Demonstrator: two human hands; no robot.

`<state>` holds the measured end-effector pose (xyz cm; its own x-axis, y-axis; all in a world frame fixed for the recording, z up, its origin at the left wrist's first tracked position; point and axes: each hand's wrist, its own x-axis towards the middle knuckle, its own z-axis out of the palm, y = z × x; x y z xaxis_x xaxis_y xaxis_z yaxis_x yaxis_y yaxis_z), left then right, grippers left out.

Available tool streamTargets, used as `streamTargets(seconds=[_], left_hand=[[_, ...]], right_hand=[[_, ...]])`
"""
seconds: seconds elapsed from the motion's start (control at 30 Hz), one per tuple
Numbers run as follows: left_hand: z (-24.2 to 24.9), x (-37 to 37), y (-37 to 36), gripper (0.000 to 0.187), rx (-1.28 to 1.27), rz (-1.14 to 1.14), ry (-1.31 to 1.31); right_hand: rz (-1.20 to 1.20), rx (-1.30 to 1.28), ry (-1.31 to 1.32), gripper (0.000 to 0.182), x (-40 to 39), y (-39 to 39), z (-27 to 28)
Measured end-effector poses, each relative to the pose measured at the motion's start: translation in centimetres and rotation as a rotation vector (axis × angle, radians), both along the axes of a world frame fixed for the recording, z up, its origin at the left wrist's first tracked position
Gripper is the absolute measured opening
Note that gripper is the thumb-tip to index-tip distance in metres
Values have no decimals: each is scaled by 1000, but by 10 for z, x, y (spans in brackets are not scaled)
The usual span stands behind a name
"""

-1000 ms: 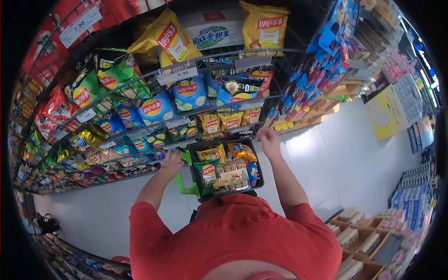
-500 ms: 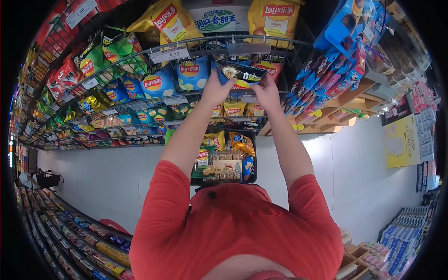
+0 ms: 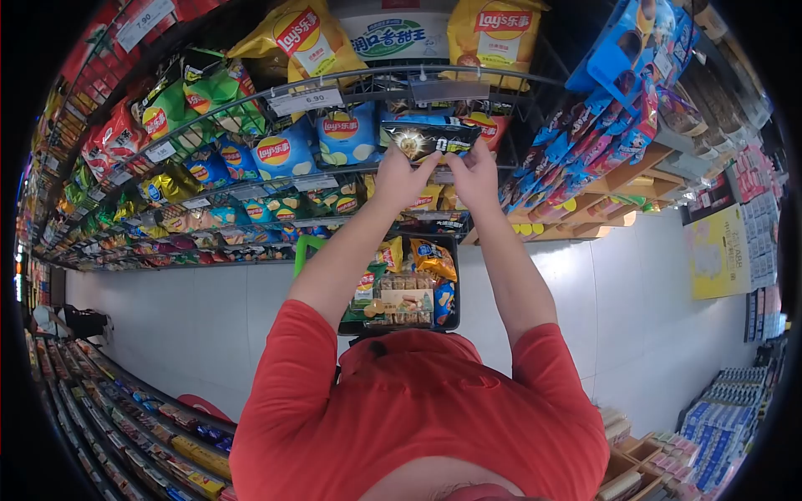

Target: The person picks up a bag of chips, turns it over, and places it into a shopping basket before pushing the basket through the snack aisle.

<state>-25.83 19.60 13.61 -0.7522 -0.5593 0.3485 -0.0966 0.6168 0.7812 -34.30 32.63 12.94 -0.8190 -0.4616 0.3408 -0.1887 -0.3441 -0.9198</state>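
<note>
Both my hands grip a black snack bag (image 3: 428,139) in front of the wire shelf, level with a row of blue chip bags. My left hand (image 3: 400,177) has closed on its left lower edge, and my right hand (image 3: 474,178) on the right, thumbs nearly meeting below it. Close by on the left stands a blue Lay's bag (image 3: 346,135). A red bag (image 3: 493,129) shows partly behind the right side. Below my forearms is a black basket (image 3: 456,250) holding several snack bags and a clear pack of biscuits (image 3: 407,301).
Wire shelves (image 3: 276,181) with several rows of chip bags curve away to the left. At the right hang blue snack packs (image 3: 585,150) beside a wooden rack (image 3: 614,188). Another snack rack (image 3: 125,417) is at lower left. Pale floor tiles (image 3: 209,309) lie between.
The black bag has come slightly down, tilting so more of its front faces up. My hands have moved lower and inward, thumbs closer together. A green basket handle shows more.
</note>
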Motion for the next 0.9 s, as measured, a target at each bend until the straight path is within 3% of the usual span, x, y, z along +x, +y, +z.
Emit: streamTargets(seconds=[0.1,0.13,0.3,0.5,0.57,0.6,0.63,0.7,0.77,0.83,0.9], left_hand=[[41,12,6,39,79,-126,-121],[45,14,8,36,92,-167,-84],[31,56,36,30,39,-208,62],[9,116,50,32,-41,-256,93],[4,129,53,34,341,-190,113],[4,131,52,38,396,-180,74],[17,137,49,48,562,-120,-171],[35,141,40,57,622,-70,-459],[-7,145,28,60,643,-159,-485],[-21,151,28,64,347,-196,-223],[-34,160,31,71,346,-237,-285]], right_hand=[[-49,-36,10,45,19,-1,40],[-87,65,41,46,18,1,42],[-79,-13,15,50,57,26,49],[-54,-19,215,68,103,59,38],[-101,267,552,76,99,62,30],[-41,239,465,79,100,59,14],[91,233,311,77,103,58,3],[180,252,41,71,109,55,-10],[162,255,27,60,110,52,-25],[161,206,-322,52,112,49,-30],[151,243,-429,50,113,49,-29]])
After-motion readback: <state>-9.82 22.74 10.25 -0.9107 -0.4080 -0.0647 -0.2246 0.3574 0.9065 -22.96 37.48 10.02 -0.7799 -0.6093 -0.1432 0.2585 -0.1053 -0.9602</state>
